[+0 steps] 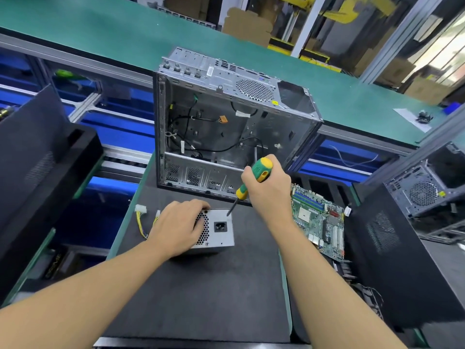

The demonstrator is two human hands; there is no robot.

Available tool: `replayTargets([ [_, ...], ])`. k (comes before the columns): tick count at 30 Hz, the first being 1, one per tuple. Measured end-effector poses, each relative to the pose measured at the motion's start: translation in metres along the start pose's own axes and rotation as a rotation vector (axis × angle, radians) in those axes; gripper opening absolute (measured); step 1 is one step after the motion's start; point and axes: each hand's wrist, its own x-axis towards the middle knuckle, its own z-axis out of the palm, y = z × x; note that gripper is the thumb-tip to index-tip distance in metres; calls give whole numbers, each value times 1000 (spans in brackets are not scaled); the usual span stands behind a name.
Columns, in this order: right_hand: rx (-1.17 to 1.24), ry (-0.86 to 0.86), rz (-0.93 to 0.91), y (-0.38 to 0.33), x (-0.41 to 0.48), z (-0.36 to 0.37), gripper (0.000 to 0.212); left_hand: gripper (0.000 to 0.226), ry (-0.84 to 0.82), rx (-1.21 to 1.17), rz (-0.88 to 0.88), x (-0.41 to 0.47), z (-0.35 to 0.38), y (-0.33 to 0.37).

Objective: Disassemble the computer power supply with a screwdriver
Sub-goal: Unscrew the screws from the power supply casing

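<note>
A grey metal power supply (221, 238) lies on the dark mat (201, 293), its face with the black power socket and honeycomb fan grille turned up. My left hand (176, 227) rests on its left part, fingers curled over the far top edge. My right hand (266, 187) grips the green and yellow screwdriver (254, 180). The screwdriver's dark tip touches the supply's far right corner. Yellow and black cables with white plugs (141, 217) trail out to the supply's left.
An open, gutted silver computer case (226, 117) stands just behind the power supply. A green motherboard (319, 220) lies to the right. Black case panels (37, 167) lean at the left, and a black case (392, 248) stands at the right. Beyond runs a green conveyor belt (125, 34).
</note>
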Motion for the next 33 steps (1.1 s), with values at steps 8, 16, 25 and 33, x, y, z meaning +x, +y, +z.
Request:
replayTargets([
  [8, 93, -165, -10, 10, -3, 3, 26, 34, -24, 43, 18, -1, 1, -1],
  [16, 120, -74, 159, 30, 0, -10, 30, 25, -43, 115, -26, 0, 2, 3],
  [25, 186, -15, 275, 39, 2, -15, 28, 32, -56, 139, -34, -4, 0, 4],
  [33, 251, 33, 372, 49, -5, -19, 21, 35, 137, 18, -128, -8, 4, 4],
])
